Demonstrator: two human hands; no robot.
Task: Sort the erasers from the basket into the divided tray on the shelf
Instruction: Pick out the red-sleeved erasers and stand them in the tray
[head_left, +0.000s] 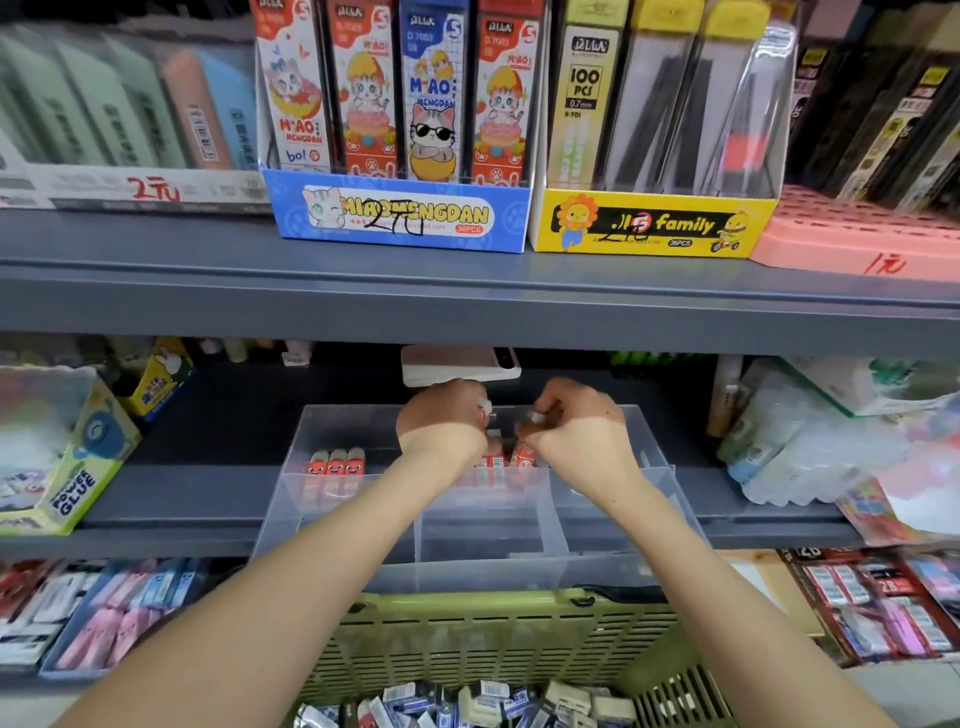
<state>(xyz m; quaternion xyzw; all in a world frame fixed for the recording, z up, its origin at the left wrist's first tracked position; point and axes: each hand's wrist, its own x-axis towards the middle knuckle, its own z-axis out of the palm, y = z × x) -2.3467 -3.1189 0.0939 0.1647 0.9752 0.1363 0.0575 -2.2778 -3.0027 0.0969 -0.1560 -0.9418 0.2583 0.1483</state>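
Nearest, green slotted plastic basket (467, 631) keeps loose wrapped erasers (493, 701) within reach; beyond, on the grey shelf (208, 499), left hand (444, 423) and right hand (576, 434), fingers curled, each pinch a small red eraser (483, 413) over the rear middle compartment of the clear divided plastic tray (483, 540), seemingly to stand them upright.

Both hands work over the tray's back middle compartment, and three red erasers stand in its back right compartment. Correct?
No. The head view shows the three red erasers in the back left compartment of the tray, not the right. The left hand and right hand are over the back middle one.
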